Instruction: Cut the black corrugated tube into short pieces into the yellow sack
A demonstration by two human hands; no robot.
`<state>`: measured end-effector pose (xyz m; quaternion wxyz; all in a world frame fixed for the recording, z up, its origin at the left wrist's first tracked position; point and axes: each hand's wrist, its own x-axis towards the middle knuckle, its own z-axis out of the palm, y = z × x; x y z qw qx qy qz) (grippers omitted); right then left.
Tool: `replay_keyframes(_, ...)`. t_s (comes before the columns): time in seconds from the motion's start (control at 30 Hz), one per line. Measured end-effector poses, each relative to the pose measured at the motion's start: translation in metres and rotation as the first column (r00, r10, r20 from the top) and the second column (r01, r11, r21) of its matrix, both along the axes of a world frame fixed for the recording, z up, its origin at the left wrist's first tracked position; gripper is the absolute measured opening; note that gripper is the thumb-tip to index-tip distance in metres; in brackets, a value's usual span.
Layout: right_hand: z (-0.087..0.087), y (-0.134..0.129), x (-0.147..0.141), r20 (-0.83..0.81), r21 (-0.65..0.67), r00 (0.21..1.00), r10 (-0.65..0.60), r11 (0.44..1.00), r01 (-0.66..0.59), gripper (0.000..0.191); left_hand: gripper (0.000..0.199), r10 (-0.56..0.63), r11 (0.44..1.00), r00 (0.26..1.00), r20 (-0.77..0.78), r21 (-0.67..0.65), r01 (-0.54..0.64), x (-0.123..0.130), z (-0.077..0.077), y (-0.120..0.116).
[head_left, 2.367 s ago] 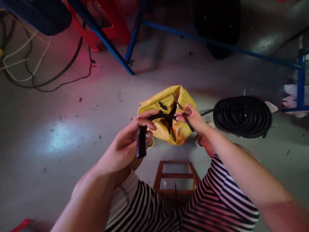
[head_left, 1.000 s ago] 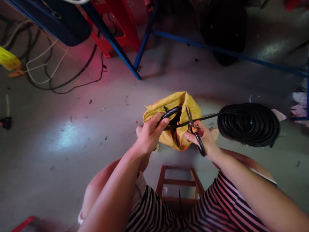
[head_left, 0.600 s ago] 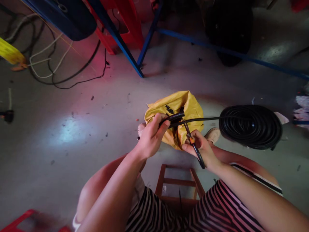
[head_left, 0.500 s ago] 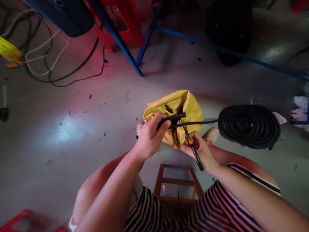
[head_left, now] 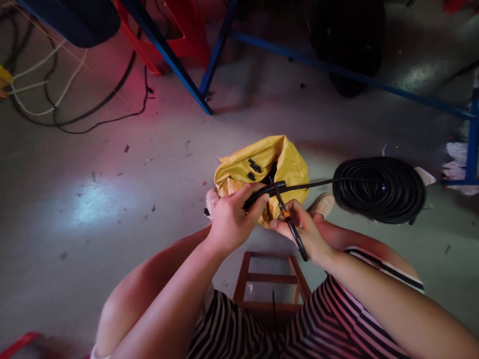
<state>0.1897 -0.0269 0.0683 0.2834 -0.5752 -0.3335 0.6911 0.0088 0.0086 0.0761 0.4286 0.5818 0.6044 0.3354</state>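
Observation:
My left hand (head_left: 235, 217) is closed round a black corrugated tube (head_left: 275, 187), its ribbed end sticking out to the right past the fingers. A black strand (head_left: 316, 184) runs from a large coil (head_left: 377, 192) on the floor to the same hand. My right hand (head_left: 303, 232) grips scissors (head_left: 293, 228) with dark handles and an orange part near the pivot. Their blades cross the tube near its end. Below both hands is a yellow bag (head_left: 295, 159), its mouth open, with several short black pieces (head_left: 255, 166) lying on it.
A wooden stool or frame (head_left: 272, 278) stands between my legs. Ahead are a blue metal frame (head_left: 277, 47), a red plastic stool (head_left: 190, 37) and a dark bulky object (head_left: 348, 45). Cables (head_left: 108, 107) lie on the floor at upper left. Small black scraps dot the floor.
The scissors' blades have moved from beside the corrugated tube's end to across it. My left hand has lowered the tube slightly. The whole view has shifted a little.

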Motion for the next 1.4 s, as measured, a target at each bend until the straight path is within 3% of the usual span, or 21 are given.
replay_keyframes(0.27, 0.000, 0.002, -0.002, -0.027, -0.033, 1.000, 0.001, 0.999, -0.002, 0.045, 0.022, -0.038, 0.997, 0.986, -0.161, 0.066, 0.049, 0.005, 0.001, 0.000)
replay_keyframes(0.6, -0.007, 0.002, 0.002, -0.017, 0.033, 0.999, 0.032, 0.999, -0.032, 0.041, 0.020, -0.039, 0.993, 0.975, -0.218, 0.101, 0.062, 0.008, 0.000, 0.002)
replay_keyframes(0.87, 0.000, 0.012, 0.003, 0.013, 0.005, 0.997, 0.078, 0.997, -0.078, 0.037, 0.018, -0.082, 0.990, 0.965, -0.249, 0.091, 0.107, 0.006, 0.000, 0.006)
replay_keyframes(1.4, -0.002, 0.012, 0.002, 0.044, 0.004, 0.991, 0.127, 0.992, -0.128, 0.033, 0.018, -0.072, 0.988, 0.958, -0.279, 0.108, 0.106, 0.005, 0.002, 0.006)
